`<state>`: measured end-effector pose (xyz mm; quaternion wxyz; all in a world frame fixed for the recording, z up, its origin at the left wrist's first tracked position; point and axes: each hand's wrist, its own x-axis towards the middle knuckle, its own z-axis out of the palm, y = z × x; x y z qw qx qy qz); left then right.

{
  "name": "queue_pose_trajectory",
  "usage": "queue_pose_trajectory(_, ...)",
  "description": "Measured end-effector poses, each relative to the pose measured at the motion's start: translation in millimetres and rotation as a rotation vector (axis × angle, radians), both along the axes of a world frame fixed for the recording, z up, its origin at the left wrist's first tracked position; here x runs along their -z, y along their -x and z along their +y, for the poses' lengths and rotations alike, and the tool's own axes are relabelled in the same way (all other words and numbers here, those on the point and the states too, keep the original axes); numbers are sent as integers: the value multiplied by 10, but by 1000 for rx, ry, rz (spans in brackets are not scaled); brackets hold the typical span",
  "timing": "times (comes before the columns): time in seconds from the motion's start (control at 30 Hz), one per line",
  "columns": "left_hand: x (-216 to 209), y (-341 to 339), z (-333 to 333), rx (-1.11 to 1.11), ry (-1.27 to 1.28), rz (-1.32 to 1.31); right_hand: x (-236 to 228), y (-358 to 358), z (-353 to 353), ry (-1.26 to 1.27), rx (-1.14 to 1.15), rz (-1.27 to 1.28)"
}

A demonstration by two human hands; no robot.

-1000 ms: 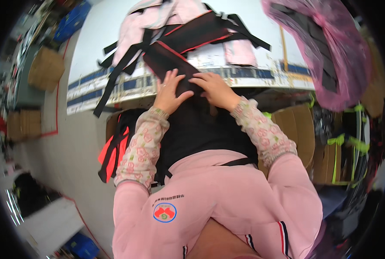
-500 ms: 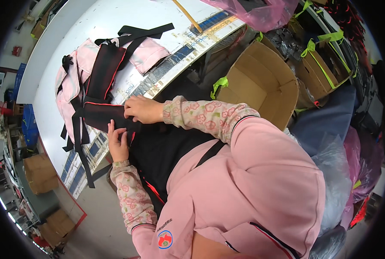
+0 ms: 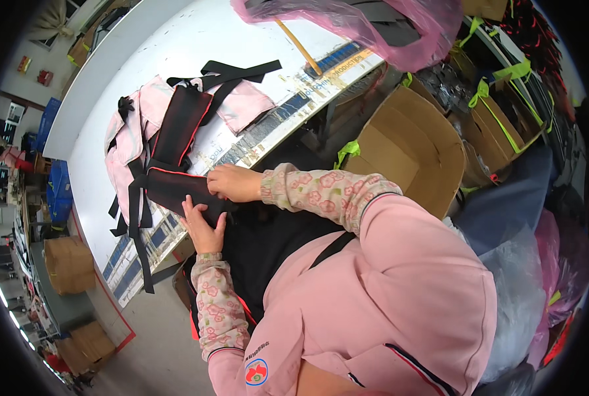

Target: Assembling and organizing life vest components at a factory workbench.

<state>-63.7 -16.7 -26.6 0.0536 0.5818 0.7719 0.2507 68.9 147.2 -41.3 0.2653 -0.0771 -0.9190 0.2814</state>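
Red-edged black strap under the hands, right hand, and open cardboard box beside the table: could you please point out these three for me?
Red-edged black strap (image 3: 177, 187): head view, on its flat upper face.
Right hand (image 3: 238, 183): head view, on its back.
Open cardboard box (image 3: 403, 148): head view, on its bare inside.

We're in a workshop, sewn goods by the look of it: pink fabric (image 3: 245, 109) and black straps (image 3: 255, 68) across a scuffed white bench (image 3: 235, 43), an open cardboard box (image 3: 400, 155) to the right, plastic bags (image 3: 516, 284) near right, red floor line (image 3: 127, 341) left!
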Motion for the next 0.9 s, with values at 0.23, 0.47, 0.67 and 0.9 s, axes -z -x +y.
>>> queue_pose_trajectory(0.23, 75, 50, -46, -7, 0, 23, -33, 47, -49, -61, -24, 15)
queue_pose_trajectory(0.47, 80, 40, -22, -36, -23, 61, -35, -42, -64, -213, -16, 77)
queue_pose_trajectory(0.67, 214, 120, -68, -64, -205, 30, -105, 110, -141, 48, 78, 102)
queue_pose_trajectory(0.9, -9, 98, -129, -161, -460, -225, -362, 239, -518, 145, 184, 230)
